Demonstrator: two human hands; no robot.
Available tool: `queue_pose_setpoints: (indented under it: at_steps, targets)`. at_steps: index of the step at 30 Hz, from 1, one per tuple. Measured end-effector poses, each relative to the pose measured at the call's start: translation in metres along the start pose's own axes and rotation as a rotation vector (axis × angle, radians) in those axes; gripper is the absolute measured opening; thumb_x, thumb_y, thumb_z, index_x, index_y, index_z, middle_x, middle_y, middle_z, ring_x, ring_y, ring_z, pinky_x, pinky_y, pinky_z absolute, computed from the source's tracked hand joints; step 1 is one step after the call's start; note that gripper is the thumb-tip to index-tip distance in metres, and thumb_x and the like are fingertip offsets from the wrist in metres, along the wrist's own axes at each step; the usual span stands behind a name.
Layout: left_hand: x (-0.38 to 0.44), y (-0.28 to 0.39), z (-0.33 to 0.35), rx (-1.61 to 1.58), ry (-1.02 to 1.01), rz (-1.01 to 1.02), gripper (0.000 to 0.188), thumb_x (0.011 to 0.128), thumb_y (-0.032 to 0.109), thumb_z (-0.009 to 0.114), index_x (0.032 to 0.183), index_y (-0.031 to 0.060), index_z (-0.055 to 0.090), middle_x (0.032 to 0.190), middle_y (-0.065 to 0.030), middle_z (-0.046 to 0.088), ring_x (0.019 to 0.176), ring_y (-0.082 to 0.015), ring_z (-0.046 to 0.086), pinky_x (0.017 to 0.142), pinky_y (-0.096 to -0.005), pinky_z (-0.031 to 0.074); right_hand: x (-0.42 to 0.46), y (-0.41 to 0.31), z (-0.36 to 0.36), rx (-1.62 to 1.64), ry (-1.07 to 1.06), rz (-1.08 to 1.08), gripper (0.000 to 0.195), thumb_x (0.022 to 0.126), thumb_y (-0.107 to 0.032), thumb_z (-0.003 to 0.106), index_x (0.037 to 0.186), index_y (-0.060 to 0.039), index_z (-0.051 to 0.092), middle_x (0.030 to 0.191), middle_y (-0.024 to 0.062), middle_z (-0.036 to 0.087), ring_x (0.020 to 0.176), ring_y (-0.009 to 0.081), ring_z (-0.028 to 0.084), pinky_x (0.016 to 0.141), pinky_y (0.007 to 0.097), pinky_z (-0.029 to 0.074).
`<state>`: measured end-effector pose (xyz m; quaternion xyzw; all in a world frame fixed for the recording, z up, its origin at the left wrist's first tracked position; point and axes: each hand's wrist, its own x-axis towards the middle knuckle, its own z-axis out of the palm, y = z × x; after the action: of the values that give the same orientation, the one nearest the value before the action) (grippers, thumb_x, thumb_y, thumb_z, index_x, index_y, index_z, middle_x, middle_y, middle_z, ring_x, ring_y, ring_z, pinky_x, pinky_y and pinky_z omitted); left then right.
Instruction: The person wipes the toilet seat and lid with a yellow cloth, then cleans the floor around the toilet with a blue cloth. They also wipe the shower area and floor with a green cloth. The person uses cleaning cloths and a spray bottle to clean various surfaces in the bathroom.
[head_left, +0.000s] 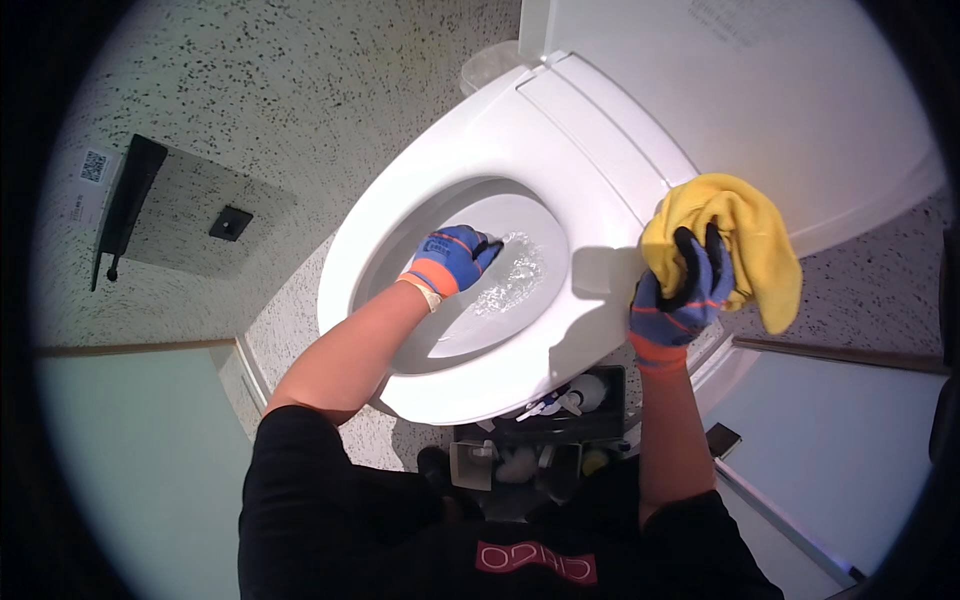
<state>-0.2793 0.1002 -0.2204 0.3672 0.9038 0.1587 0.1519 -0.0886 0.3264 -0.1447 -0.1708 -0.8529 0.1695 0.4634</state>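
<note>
My left hand (452, 255), in a blue and orange work glove with dark fingertips, reaches into the toilet bowl (450, 341). Its fingers are curled, and whatever may lie beneath them is hidden. A pale cuff shows under the glove at the wrist. Churning water (521, 274) fills the bowl just right of that hand. My right hand (679, 300), gloved alike, grips a bunched yellow cloth (761, 247) above the right side of the white toilet seat (600, 195). Behind the seat stands the raised lid (750, 105).
On the floor near my feet sits a black caddy (540, 431) with spray bottles (555, 401) and other supplies. A black toilet-paper holder (133, 199) juts from the speckled left wall. Pale panels (150, 450) flank me, with a dark latch (724, 440) on the right one.
</note>
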Motion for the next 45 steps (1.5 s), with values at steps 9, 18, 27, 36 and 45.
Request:
queue_pose_setpoints:
  at_steps: [9, 18, 27, 36, 45]
  targets:
    - [-0.007, 0.050, -0.017, -0.785, 0.111, 0.210, 0.037, 0.099, 0.013, 0.056, 0.136, 0.0091, 0.058, 0.135, -0.0127, 0.059, 0.123, -0.0241, 0.056, 0.106, -0.0350, 0.042, 0.002, -0.059, -0.002, 0.373, -0.146, -0.058, 0.053, 0.079, -0.027, 0.070, 0.128, -0.0074, 0.062, 0.134, 0.0257, 0.053, 0.123, 0.0437, 0.051, 0.105, 0.0521, 0.042]
    - [-0.013, 0.088, -0.071, -0.866, 0.368, 0.531, 0.046, 0.102, 0.024, 0.054, 0.142, 0.0038, 0.048, 0.137, -0.0085, 0.055, 0.122, -0.0177, 0.055, 0.104, -0.0333, 0.045, 0.071, -0.099, 0.036, 0.637, -0.191, 0.058, 0.069, 0.076, -0.020, 0.078, 0.138, -0.0091, 0.051, 0.139, 0.0226, 0.048, 0.131, 0.0429, 0.046, 0.109, 0.0465, 0.040]
    - [0.003, 0.114, -0.100, -0.849, 0.618, 0.153, 0.045, 0.094, 0.011, 0.062, 0.136, -0.0001, 0.051, 0.131, -0.0170, 0.059, 0.117, -0.0293, 0.059, 0.101, -0.0359, 0.046, 0.126, -0.046, 0.054, -0.440, -0.668, -0.259, 0.070, 0.084, -0.055, 0.063, 0.146, -0.0263, 0.048, 0.152, 0.0143, 0.041, 0.136, 0.0372, 0.041, 0.113, 0.0522, 0.031]
    - [0.079, 0.350, -0.399, 0.097, 1.145, 0.824, 0.072, 0.095, 0.062, 0.045, 0.154, 0.0206, 0.036, 0.158, -0.0195, 0.034, 0.150, -0.0346, 0.025, 0.119, -0.0587, 0.018, -0.018, -0.057, -0.060, -0.003, -0.830, 0.043, 0.059, 0.079, -0.040, 0.071, 0.134, -0.0232, 0.059, 0.143, 0.0107, 0.051, 0.128, 0.0330, 0.051, 0.107, 0.0452, 0.042]
    - [-0.031, 0.306, -0.417, -0.193, 0.739, 0.562, 0.047, 0.100, 0.041, 0.049, 0.126, 0.0040, 0.063, 0.125, -0.0176, 0.063, 0.117, -0.0303, 0.058, 0.102, -0.0406, 0.042, -0.054, 0.078, -0.227, 0.584, 0.052, 0.655, 0.048, 0.091, -0.002, 0.063, 0.137, 0.0007, 0.052, 0.126, 0.0119, 0.062, 0.115, 0.0218, 0.061, 0.099, 0.0339, 0.049]
